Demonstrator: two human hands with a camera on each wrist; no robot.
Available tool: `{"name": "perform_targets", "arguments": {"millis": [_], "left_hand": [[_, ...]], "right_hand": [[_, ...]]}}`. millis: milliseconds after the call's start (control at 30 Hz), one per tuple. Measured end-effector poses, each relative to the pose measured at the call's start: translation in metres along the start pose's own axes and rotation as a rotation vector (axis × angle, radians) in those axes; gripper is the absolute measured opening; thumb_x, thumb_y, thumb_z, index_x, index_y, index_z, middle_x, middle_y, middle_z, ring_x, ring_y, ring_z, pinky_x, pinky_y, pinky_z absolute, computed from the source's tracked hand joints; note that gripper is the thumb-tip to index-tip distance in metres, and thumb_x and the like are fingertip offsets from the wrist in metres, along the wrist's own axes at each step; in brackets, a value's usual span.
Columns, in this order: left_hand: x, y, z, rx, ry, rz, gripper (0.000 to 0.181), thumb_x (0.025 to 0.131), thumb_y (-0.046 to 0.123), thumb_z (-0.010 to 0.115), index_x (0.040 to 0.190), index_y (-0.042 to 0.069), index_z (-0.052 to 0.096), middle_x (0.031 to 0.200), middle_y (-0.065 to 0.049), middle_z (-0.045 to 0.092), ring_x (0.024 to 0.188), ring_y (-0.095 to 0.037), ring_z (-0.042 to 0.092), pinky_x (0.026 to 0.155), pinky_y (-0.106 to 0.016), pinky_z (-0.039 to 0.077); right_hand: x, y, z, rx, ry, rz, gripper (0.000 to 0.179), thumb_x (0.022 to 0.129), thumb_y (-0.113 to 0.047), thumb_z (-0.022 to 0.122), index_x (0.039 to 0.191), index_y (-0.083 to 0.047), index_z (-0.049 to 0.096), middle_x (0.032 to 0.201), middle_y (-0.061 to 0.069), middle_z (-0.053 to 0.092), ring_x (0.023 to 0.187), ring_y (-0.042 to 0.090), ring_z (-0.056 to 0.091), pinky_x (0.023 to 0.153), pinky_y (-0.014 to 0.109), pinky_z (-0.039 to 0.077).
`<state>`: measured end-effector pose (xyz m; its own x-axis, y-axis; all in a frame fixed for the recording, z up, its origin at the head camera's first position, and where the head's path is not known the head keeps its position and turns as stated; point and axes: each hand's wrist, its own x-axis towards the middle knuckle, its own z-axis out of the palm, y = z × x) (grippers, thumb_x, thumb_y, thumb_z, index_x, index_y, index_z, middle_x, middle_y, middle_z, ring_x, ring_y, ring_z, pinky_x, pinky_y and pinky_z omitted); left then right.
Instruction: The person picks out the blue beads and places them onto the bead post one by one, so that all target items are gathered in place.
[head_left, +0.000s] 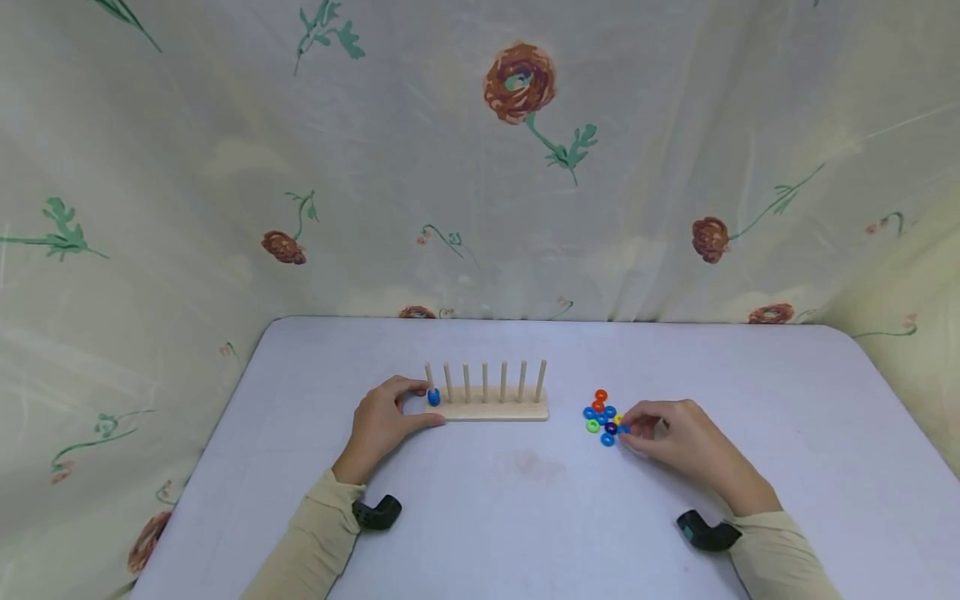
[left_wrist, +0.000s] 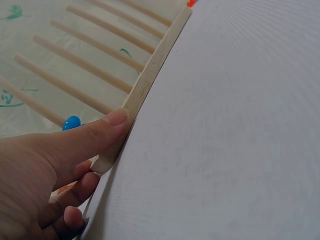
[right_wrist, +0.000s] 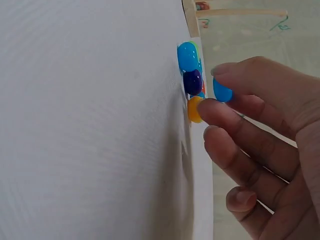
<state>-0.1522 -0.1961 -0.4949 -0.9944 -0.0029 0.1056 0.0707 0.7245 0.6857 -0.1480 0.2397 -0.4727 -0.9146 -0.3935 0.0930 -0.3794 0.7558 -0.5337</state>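
A wooden peg board (head_left: pixel 495 412) with a row of several upright pegs stands on the table. My left hand (head_left: pixel 381 427) grips its left end, the thumb along the front edge and the fingers behind, as the left wrist view shows. Blue rings (head_left: pixel 433 398) sit low on the leftmost peg; the other pegs are bare. To the right of the board, my right hand (head_left: pixel 681 442) pinches a blue ring (right_wrist: pixel 222 91) between thumb and finger. That ring is raised beside a loose pile of rings, among them a dark purple ring (right_wrist: pixel 193 82) and a yellow ring (right_wrist: pixel 195 109).
The pile also holds orange rings (head_left: pixel 601 396), a green ring (head_left: pixel 592 426) and more blue rings (head_left: pixel 607 440). Everything lies on a white table (head_left: pixel 480 517). Behind its far edge hangs a flowered curtain (head_left: pixel 420 167). Each wrist wears a black device.
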Motion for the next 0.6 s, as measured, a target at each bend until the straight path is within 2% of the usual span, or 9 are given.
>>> {"name": "perform_targets", "arguments": {"millis": [200, 600], "left_hand": [[0.0006, 0.0004, 0.0003, 0.002, 0.003, 0.002, 0.055, 0.067, 0.041, 0.097, 0.114, 0.021, 0.078, 0.107, 0.003, 0.075, 0.070, -0.012, 0.046, 0.061, -0.025, 0.034], [-0.0004, -0.0007, 0.0004, 0.001, -0.003, 0.006, 0.056, 0.068, 0.042, 0.096, 0.116, 0.021, 0.078, 0.108, 0.003, 0.074, 0.071, -0.012, 0.046, 0.061, -0.025, 0.034]], "right_hand": [[-0.0010, -0.0019, -0.0020, -0.043, 0.050, -0.023, 0.014, 0.084, -0.017, 0.085, 0.097, -0.020, 0.079, 0.073, -0.016, 0.064, 0.069, 0.000, 0.053, 0.061, 0.022, 0.042], [-0.0003, -0.0060, -0.0062, -0.068, 0.044, -0.004, 0.016, 0.085, -0.017, 0.084, 0.101, -0.020, 0.081, 0.076, -0.014, 0.066, 0.070, 0.003, 0.053, 0.062, 0.022, 0.041]]}}
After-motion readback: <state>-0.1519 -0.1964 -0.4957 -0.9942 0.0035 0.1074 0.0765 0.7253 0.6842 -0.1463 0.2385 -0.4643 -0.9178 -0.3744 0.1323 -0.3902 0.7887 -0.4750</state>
